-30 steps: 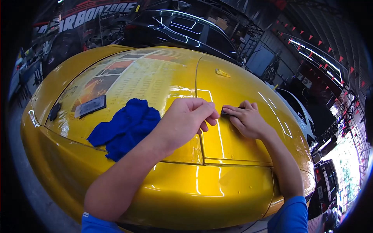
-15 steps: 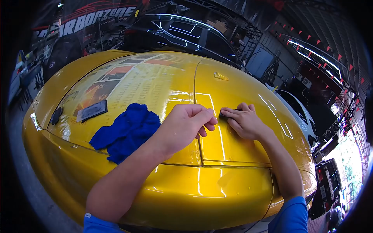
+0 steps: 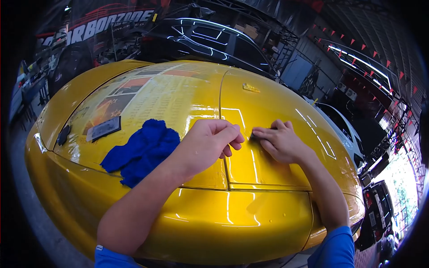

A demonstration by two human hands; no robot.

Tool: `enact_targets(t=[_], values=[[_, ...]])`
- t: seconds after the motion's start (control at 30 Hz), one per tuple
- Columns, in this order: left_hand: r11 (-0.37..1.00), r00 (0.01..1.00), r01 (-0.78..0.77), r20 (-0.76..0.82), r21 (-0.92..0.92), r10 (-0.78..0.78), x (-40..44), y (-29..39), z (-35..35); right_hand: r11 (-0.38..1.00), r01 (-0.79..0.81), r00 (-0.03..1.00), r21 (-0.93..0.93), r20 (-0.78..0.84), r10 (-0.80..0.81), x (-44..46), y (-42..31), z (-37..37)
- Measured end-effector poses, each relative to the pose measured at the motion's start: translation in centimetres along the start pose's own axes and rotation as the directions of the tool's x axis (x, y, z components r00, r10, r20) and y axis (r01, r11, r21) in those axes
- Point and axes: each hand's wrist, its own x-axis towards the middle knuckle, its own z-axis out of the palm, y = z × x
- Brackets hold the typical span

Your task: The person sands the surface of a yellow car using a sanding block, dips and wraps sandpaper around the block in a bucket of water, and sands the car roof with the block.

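Under my right hand point(image 3: 279, 140), the fingertips press a small black pad point(image 3: 254, 136) flat against the glossy yellow car panel point(image 3: 286, 116); most of the pad is hidden by the fingers. Just left of it, over the panel seam, my left hand point(image 3: 212, 140) is closed, thumb and fingers together; whatever they may hold cannot be made out. A crumpled blue cloth point(image 3: 149, 145) lies on the panel left of that wrist. Farther left rest a flat grey-and-black card-like block point(image 3: 105, 128) and a small black object point(image 3: 63, 135).
A clear yellowish badge-like piece point(image 3: 251, 88) sits higher on the panel. Behind stands a black car point(image 3: 214, 38), with a white car point(image 3: 339, 123) to the right and a dark vehicle point(image 3: 377, 214) near the bright doorway. A printed banner point(image 3: 103, 27) hangs at the back left.
My right hand has shifted slightly left and down with the black pad. The left hand stays closed in nearly the same place; the whole view has moved a little.
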Motion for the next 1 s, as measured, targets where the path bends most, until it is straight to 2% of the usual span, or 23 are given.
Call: enact_targets(t=[0.1,0.27,0.4,0.5,0.57,0.73,0.83,0.93,0.97,1.0], values=[[0.999,0.999,-0.052,-0.005,-0.010,0.051,0.0,-0.2,-0.3,0.999,0.031,0.999,0.023,-0.011,-0.031,-2.4,-0.4,0.1],[0.999,0.999,-0.041,0.030,0.008,0.041,0.4,-0.4,0.4,1.000,0.005,1.000,0.024,0.005,-0.005,-2.1,-0.9,-0.8],[0.999,0.999,-0.048,-0.004,0.009,0.048,-0.1,-0.5,-0.4,0.999,0.037,0.999,0.040,-0.021,-0.036,-3.0,-0.8,-0.5],[0.999,0.999,-0.042,0.020,-0.009,0.043,0.2,-0.7,0.4,1.000,0.024,1.000,0.008,-0.018,-0.023,-3.2,-1.3,-0.8],[0.999,0.999,-0.044,0.014,-0.007,0.045,0.0,-0.6,-0.1,0.996,0.080,0.994,-0.026,-0.078,-0.081,-3.1,-1.0,-0.2],[1.000,0.999,-0.025,0.027,-0.002,0.025,0.0,-0.3,0.2,0.999,-0.008,1.000,-0.044,0.008,0.009,-0.8,-0.6,-0.5],[0.999,0.999,-0.047,0.025,-0.022,0.047,0.2,-0.3,-0.1,0.999,0.012,0.999,-0.038,-0.032,-0.013,-1.0,-0.5,0.0],[0.997,0.998,-0.061,0.018,-0.046,0.062,0.2,-0.7,0.1,0.998,-0.066,0.997,-0.009,0.029,0.066,-0.8,-1.4,-0.8],[0.997,0.997,-0.075,0.028,0.018,0.075,0.2,-0.7,0.1,0.997,-0.074,0.997,-0.037,0.007,0.074,0.0,-1.1,-0.4],[0.998,0.998,-0.060,0.032,0.008,0.060,0.2,-0.7,0.4,0.995,-0.094,0.996,-0.032,0.003,0.094,-0.2,-0.9,0.1]])
